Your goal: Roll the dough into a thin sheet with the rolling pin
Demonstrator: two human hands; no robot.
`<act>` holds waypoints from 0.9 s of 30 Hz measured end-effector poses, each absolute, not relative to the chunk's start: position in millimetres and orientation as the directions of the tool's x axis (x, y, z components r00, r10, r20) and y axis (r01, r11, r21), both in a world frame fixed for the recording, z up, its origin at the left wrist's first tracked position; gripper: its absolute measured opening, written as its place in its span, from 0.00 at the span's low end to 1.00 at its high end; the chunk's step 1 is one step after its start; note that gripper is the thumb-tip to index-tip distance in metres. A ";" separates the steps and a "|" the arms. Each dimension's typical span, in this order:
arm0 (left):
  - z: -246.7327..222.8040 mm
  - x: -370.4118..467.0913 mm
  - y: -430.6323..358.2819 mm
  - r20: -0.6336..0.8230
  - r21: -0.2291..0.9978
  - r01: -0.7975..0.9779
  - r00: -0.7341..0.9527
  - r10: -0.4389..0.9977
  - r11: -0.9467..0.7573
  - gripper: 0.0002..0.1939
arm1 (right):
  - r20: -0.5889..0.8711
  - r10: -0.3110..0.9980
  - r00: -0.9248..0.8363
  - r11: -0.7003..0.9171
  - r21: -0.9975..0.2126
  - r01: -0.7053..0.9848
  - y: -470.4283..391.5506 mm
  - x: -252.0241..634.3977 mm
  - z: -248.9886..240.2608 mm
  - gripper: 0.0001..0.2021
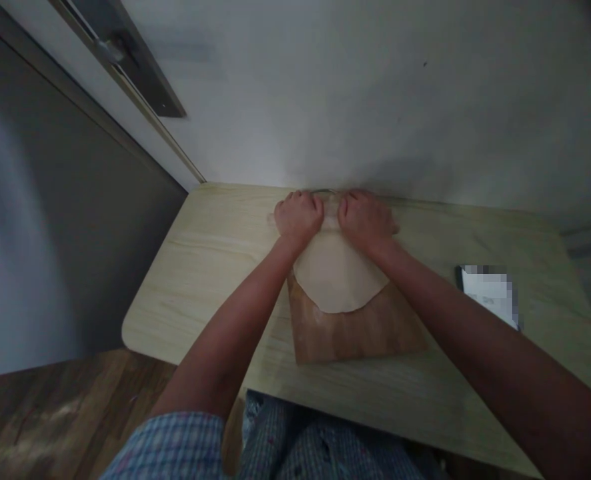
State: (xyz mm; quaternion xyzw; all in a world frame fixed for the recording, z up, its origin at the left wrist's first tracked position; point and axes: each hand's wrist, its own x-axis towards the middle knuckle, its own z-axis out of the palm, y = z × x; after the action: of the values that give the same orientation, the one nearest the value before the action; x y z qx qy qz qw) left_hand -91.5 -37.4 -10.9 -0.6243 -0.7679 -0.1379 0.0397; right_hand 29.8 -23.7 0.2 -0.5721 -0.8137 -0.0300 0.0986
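Near the far edge of the pale wood-grain bench (205, 260), the person's left hand (299, 213) and right hand (368, 217) were closed around a pale cylindrical rolling pin (331, 217), each grip wrapped over it, a gap between them. The thin, rounded, cream-coloured dough sheet (343, 277) lay on the brown wooden board (355, 339), the pin across its far part; contact beneath the hands was hidden. The step in hand was judged to be rolling the sheet flat. The next move appeared to call for level, even pressure from both hands.
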 end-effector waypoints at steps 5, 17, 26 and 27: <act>-6.4 -93.9 -12.9 0.152 0.204 0.944 -0.293 0.944 0.260 0.27 | 0.164 0.918 -0.361 0.376 -0.073 0.924 2.1 27.0 3.1 0.21; -10.5 -91.9 -26.0 0.230 0.179 0.963 -0.240 0.943 0.201 0.24 | 0.222 0.904 -0.366 0.391 -0.081 0.917 -7.1 28.0 -3.8 0.20; -15.2 -86.9 -80.8 0.336 0.130 0.985 -0.150 0.930 0.112 0.22 | 0.340 0.877 -0.340 0.387 -0.081 0.918 -64.4 31.9 -15.7 0.21; -16.2 -86.3 -86.6 0.336 0.129 0.985 -0.150 0.930 0.112 0.23 | 0.353 0.875 -0.332 0.383 -0.085 0.920 -69.9 32.4 -17.5 0.21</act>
State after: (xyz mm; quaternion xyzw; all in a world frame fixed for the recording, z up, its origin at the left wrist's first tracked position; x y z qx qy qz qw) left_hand -86.3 -86.6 -16.2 -0.6463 -0.7408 -0.1615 0.0857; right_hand 32.4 -69.9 -17.5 -0.5515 -0.8134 -0.0652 0.1731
